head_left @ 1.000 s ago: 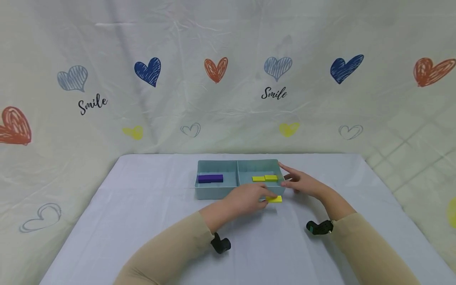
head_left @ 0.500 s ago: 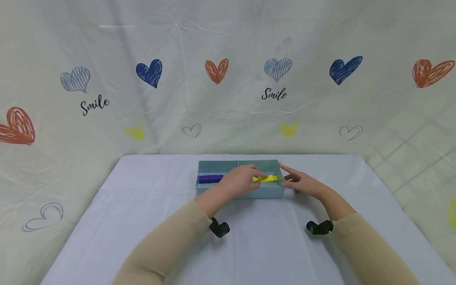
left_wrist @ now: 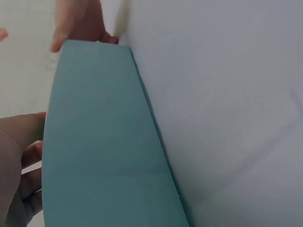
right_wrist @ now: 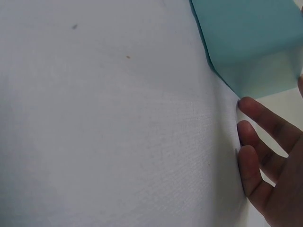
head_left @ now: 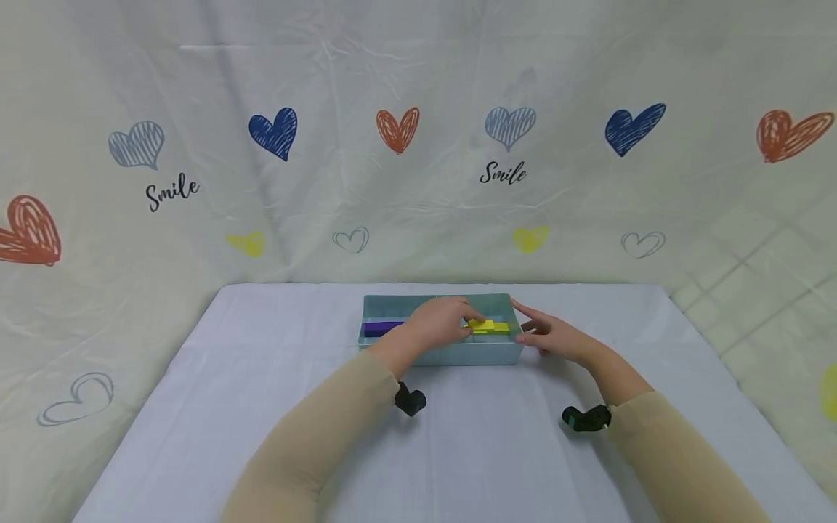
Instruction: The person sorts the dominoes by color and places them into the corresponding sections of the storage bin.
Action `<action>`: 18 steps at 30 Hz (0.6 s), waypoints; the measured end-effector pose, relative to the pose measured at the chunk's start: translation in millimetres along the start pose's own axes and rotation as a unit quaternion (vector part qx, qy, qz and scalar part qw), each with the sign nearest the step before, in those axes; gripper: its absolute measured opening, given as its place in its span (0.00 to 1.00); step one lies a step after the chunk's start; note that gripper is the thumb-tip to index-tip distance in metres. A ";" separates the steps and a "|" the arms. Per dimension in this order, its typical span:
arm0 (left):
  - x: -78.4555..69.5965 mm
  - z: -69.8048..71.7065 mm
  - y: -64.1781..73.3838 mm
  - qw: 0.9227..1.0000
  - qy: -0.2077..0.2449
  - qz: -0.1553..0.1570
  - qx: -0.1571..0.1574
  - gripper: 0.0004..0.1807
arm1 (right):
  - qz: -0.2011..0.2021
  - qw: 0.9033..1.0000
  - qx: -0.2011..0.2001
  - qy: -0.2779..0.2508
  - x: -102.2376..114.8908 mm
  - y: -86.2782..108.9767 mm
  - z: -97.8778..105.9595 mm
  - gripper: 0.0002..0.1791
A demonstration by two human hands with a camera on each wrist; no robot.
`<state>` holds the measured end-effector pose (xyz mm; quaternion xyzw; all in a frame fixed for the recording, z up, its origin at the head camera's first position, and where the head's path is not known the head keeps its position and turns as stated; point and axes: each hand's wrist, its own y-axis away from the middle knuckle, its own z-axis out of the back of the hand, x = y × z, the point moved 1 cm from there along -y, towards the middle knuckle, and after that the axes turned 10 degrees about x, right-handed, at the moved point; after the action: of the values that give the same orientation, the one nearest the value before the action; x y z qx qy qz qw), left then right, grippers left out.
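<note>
A teal two-compartment box (head_left: pixel 464 354) stands toward the table's far side. My left hand (head_left: pixel 433 323) reaches over its front wall into the right compartment, pinching a flat yellow block (head_left: pixel 482 325) between thumb and fingers. That block overlaps other yellow blocks (head_left: pixel 502 328) lying inside. Part of a purple block (head_left: pixel 381 329) shows in the left compartment; my left hand and forearm cover the divider. At the box's right end my right hand (head_left: pixel 552 335) rests with spread fingers against the corners. In the right wrist view, its extended fingers (right_wrist: pixel 265 120) lie beside the box's lower corner.
A white cloth covers the table (head_left: pixel 497 450). Behind it hangs a pale sheet (head_left: pixel 431 203) printed with hearts and lettering. Black wrist cameras (head_left: pixel 410 399) sit at both sleeve cuffs.
My left hand has carried the yellow block from in front of the box over the front wall into the right compartment, then shifted slightly left. My right hand stays at the box's end.
</note>
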<state>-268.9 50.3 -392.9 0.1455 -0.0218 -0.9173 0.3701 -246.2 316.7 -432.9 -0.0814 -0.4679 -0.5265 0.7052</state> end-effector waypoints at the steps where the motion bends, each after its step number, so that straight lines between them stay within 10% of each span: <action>1: 0.6 -0.8 -2.6 1.000 -0.005 0.003 0.005 0.18 | 0.000 1.000 0.000 0.000 0.0 0.2 0.1 0.47; 18: 13.9 -8.7 -24.3 0.998 -0.010 0.035 0.042 0.16 | 0.000 1.000 -0.003 -0.007 -3.9 -0.2 0.5 0.46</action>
<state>-292.3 58.9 -408.3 0.1508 -0.0695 -0.9036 0.3948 -246.7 319.4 -435.6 -0.0875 -0.4708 -0.5272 0.7020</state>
